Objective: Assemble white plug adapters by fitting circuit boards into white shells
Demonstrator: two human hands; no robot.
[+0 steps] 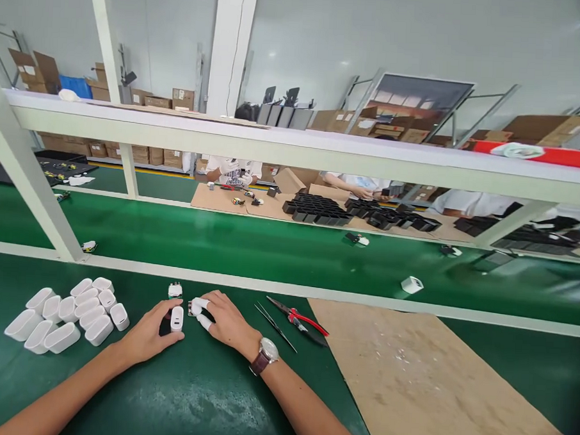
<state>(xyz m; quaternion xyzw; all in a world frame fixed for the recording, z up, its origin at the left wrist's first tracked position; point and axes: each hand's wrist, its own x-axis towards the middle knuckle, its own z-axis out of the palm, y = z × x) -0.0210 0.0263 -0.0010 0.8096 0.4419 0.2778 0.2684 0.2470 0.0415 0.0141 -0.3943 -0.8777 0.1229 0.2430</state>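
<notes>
My left hand [153, 332] is closed around a white charger housing [176, 319], thumb and fingers on its ends; two port openings show on its upper face. Just right of it, my right hand [223, 320], with white finger cots on some fingers, has its fingertips closed at a small metallic-looking part [190, 309], mostly hidden. Beyond the left fingertips lies a white plug piece with pins [175, 290]. Several white oval housings [67, 308] stand grouped on the green table at the left. Tweezers [276, 328] and red-handled pliers [299, 318] lie right of my right hand.
A cardboard sheet [422, 377] covers the table's right side. Past a white rail [248, 291] runs a green belt [269, 252] carrying a white housing [412, 285] and small assemblies. A shelf beam [273, 152] spans above. Co-workers sit opposite, beside black trays [317, 208].
</notes>
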